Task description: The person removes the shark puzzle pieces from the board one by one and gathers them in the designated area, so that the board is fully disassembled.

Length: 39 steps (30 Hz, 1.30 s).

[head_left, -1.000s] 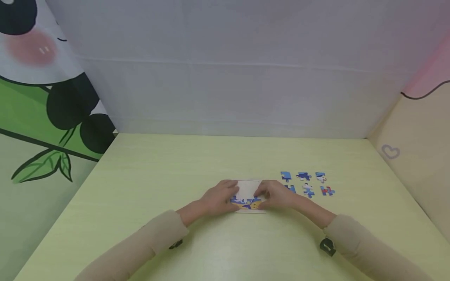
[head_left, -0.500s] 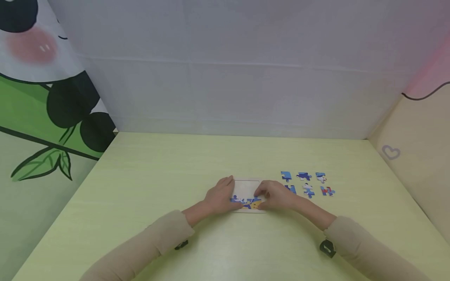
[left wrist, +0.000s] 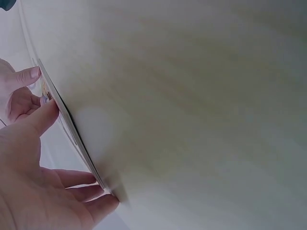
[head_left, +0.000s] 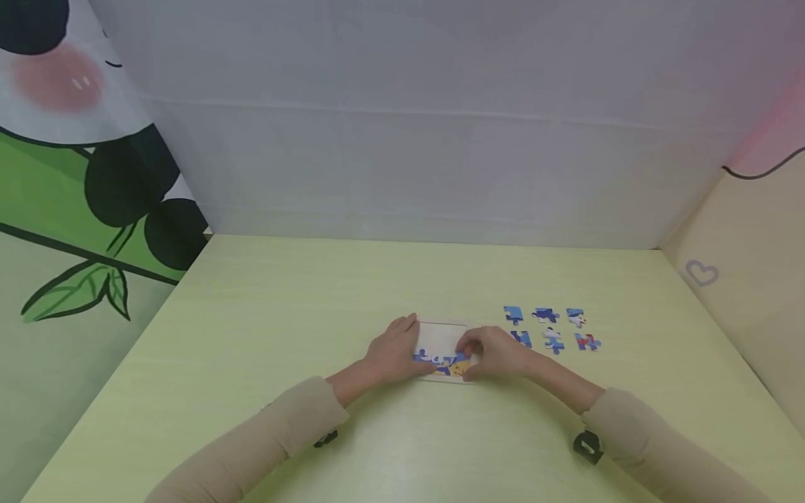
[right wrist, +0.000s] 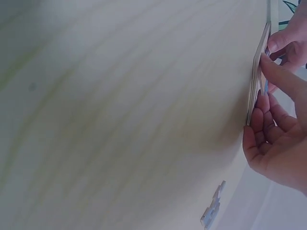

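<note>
A small white puzzle board [head_left: 441, 337] lies on the table, its upper part bare and its lower part covered by blue, white and yellow jigsaw pieces [head_left: 444, 363]. Along the board's left edge rests my left hand [head_left: 391, 351], fingers fairly straight, thumb over the lower left pieces. My right hand [head_left: 499, 351] is at the lower right corner with curled fingers. Its thumb and index finger pinch a yellow-and-blue jigsaw piece [head_left: 462, 366] there. The wrist views show the board [left wrist: 72, 125] edge-on, with thumbs on its face and fingertips at its rim.
Several loose jigsaw pieces lie in two rows to the right of the board, among them a blue one [head_left: 513, 314], a white-and-blue one [head_left: 553, 341] and a red-and-blue one [head_left: 588, 341]. A grey-white wall [head_left: 402, 175] stands behind the table [head_left: 283, 293].
My left hand's fingers have drawn back from over the board to its left edge, while the thumb has moved right onto the lower pieces. The right hand stays nearly still at the corner.
</note>
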Motion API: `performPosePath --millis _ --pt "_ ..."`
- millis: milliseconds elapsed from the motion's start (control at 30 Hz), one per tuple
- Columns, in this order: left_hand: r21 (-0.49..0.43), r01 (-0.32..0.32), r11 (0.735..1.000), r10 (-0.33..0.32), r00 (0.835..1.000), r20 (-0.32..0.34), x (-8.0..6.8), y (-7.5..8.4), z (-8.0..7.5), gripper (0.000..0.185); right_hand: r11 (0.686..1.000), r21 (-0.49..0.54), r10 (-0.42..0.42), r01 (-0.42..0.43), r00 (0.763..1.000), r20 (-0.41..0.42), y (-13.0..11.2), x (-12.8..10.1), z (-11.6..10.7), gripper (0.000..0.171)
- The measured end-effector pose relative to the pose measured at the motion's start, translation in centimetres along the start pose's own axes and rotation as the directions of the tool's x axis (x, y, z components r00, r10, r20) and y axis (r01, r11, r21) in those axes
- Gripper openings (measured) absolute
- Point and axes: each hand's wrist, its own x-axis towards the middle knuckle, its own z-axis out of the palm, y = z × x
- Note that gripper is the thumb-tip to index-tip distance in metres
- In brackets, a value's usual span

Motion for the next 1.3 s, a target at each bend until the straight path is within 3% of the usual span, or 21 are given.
performPosePath --millis 400,800,1300 --pt "0.03 -0.031 0.999 0.031 1.0 0.0 0.01 -0.56 0.25 0.087 0.998 -0.05 -0.038 0.04 0.998 0.048 -0.18 -0.38 -0.02 0.039" --pt "0.065 -0.053 0.997 0.052 0.999 0.011 -0.04 -0.87 0.3 0.088 0.977 -0.132 -0.162 0.167 0.986 0.05 -0.42 -1.0 0.26 0.045" --pt "0.065 -0.068 0.996 0.066 0.997 0.028 -0.05 -0.97 0.15 0.087 0.991 -0.087 -0.096 0.101 0.993 0.063 -0.86 -0.89 0.21 0.041"
